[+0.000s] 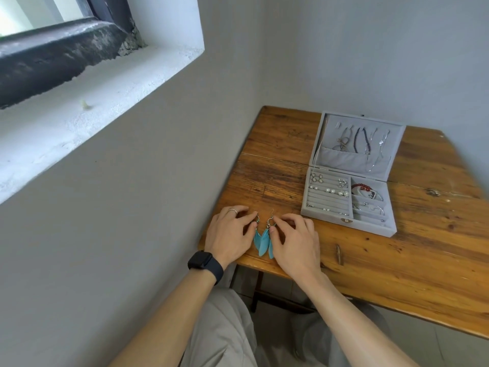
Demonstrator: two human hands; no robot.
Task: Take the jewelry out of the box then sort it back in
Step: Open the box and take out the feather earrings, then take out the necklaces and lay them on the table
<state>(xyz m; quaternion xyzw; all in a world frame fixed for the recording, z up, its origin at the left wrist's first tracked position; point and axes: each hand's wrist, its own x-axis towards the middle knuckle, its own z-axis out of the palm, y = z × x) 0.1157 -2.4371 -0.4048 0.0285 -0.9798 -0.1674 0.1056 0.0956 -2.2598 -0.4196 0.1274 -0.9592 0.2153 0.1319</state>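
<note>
Currently left hand (230, 231) and right hand (296, 242), fingers curled, each pinch one of the turquoise feather earrings (260, 241) at the wooden table (370, 266) corner, left of the open jewelry box (370, 228); overlapping feathers could snag or slide off the edge.

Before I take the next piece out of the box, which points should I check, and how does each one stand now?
1. Lid of the jewelry box open: ok.
2. Feather earrings out, lying on the table: ok.
3. Box emptied: not ok; studs, bracelets and necklaces are inside.
4. Earrings away from the table's near edge: not ok; feather tips lie close to it.
5. Left hand and right hand free: cannot tell; fingertips rest at the earrings' hook ends.
</note>
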